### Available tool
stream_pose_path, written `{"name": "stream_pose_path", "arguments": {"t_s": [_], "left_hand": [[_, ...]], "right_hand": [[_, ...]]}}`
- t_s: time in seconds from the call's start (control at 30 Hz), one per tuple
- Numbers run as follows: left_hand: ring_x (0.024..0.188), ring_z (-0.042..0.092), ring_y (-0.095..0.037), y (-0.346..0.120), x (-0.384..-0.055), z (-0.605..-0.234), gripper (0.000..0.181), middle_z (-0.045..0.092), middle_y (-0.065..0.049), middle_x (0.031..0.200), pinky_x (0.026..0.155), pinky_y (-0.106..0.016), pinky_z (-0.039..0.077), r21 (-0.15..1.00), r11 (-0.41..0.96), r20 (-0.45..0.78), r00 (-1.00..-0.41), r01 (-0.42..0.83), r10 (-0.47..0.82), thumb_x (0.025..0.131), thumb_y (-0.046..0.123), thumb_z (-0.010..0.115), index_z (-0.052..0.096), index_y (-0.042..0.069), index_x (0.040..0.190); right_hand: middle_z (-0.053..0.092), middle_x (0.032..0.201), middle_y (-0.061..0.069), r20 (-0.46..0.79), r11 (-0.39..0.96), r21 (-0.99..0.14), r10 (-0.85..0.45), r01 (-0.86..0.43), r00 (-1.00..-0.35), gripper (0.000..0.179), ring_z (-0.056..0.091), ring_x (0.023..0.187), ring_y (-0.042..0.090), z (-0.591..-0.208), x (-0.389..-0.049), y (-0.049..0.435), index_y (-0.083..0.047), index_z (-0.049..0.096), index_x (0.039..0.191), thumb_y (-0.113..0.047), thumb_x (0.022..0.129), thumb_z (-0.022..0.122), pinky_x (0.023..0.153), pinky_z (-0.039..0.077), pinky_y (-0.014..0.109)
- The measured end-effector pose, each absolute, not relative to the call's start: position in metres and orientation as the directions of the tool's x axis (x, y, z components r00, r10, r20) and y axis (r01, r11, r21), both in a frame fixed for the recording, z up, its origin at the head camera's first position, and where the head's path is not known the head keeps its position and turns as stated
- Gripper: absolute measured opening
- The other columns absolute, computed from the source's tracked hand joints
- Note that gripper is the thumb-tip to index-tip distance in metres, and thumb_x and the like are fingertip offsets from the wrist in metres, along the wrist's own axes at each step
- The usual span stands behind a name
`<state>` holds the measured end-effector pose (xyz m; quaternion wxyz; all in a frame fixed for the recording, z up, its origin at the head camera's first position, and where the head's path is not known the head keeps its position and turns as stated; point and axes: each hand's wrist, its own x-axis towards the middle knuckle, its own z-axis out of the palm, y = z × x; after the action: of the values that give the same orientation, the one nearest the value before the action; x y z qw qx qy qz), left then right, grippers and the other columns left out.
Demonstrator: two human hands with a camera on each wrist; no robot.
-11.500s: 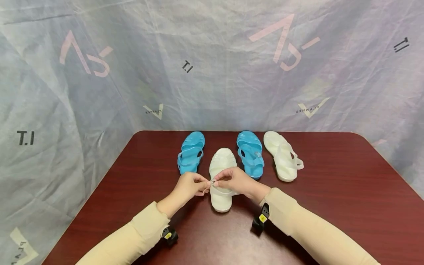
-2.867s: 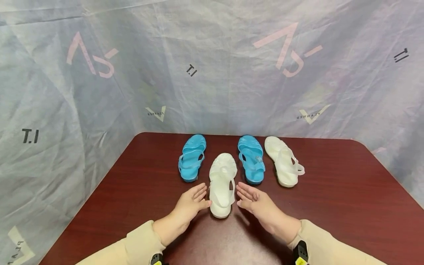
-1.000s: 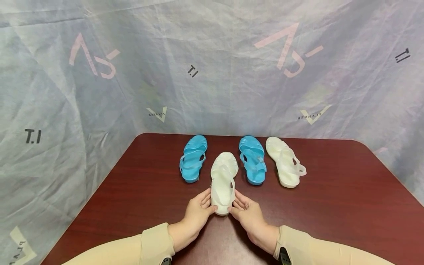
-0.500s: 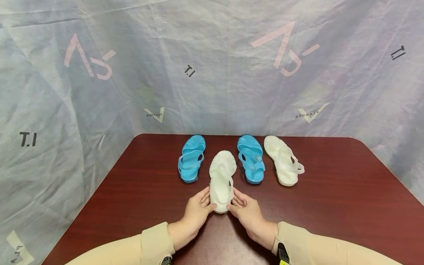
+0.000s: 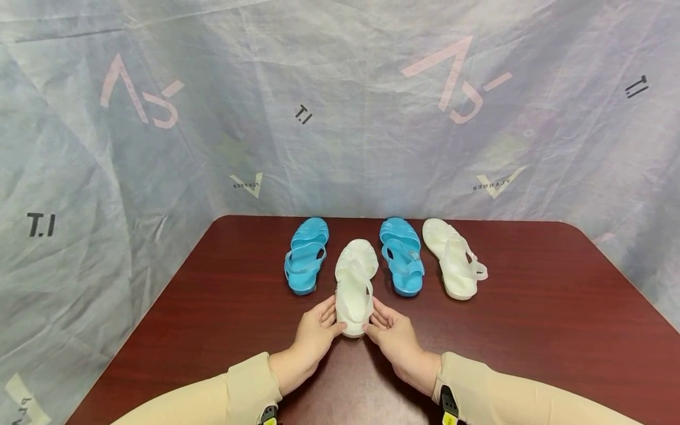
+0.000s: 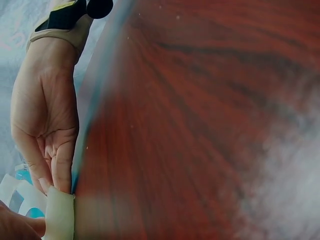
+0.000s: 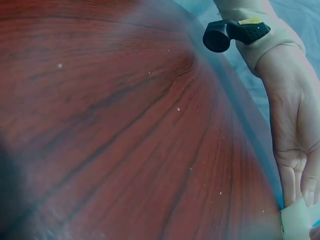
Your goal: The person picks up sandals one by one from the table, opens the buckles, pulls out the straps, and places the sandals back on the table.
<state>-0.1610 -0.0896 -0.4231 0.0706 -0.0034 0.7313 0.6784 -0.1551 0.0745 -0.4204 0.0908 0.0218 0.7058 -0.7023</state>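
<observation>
A white jelly sandal (image 5: 357,283) lies in front of the person, toe pointing away, its heel strap slanting across the footbed. The left hand (image 5: 312,333) grips the heel's left side, thumb on the rear edge and fingers along the wall. On the opposite side, the right hand (image 5: 394,339) holds the heel the same way. In the left wrist view, the right hand (image 6: 47,110) reaches down to the pale heel (image 6: 60,215). The left hand (image 7: 295,115) appears likewise in the right wrist view, its fingertips at the heel (image 7: 296,220).
A blue jelly sandal (image 5: 305,277) lies behind and left of the gripped one; another blue sandal (image 5: 406,283) lies close to its right. Farther right is a second white sandal (image 5: 457,268), its strap loop sticking outward. Printed grey cloth (image 5: 340,136) hangs behind the dark red table (image 5: 531,307).
Earliest, both hands pinched the white sandal's strap at its left side. Later they were apart from the sandal, then took hold of its heel. Over the last second, it has slid slightly away from the person.
</observation>
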Motion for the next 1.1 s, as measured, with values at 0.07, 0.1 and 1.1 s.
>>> {"name": "stream_pose_path", "arguments": {"t_s": [0.07,0.1,1.1], "left_hand": [[0.135,0.039,-0.040,-0.090,-0.162,-0.423,0.064,0.038,-0.031,0.146,0.104,-0.041,0.045,0.992,0.082,-0.102,-0.991,-0.095,0.089,0.088,-0.010,0.061,0.034,-0.009,0.145],[0.135,0.039,-0.040,-0.090,-0.162,-0.423,0.063,0.038,-0.031,0.146,0.104,-0.041,0.044,0.992,0.083,-0.098,-0.991,-0.091,0.088,0.088,-0.010,0.061,0.034,-0.009,0.145],[0.132,0.044,-0.040,-0.085,-0.174,-0.421,0.062,0.043,-0.031,0.143,0.100,-0.041,0.048,0.986,0.147,-0.084,-0.995,-0.075,0.056,0.086,-0.010,0.062,0.038,-0.010,0.143]], "right_hand": [[0.042,0.144,0.026,-0.164,0.011,-0.986,-0.101,0.164,-0.981,0.063,0.040,0.135,0.040,-0.420,-0.156,0.074,0.004,0.036,0.146,0.008,0.087,0.059,0.104,0.044,0.039],[0.042,0.145,0.026,-0.167,0.011,-0.986,-0.102,0.167,-0.981,0.063,0.039,0.135,0.040,-0.421,-0.156,0.073,0.004,0.036,0.147,0.008,0.088,0.059,0.105,0.044,0.039],[0.040,0.145,0.028,-0.152,-0.006,-0.988,-0.117,0.154,-0.981,0.064,0.037,0.136,0.041,-0.424,-0.169,0.075,0.003,0.034,0.148,0.008,0.088,0.057,0.106,0.043,0.040]]}}
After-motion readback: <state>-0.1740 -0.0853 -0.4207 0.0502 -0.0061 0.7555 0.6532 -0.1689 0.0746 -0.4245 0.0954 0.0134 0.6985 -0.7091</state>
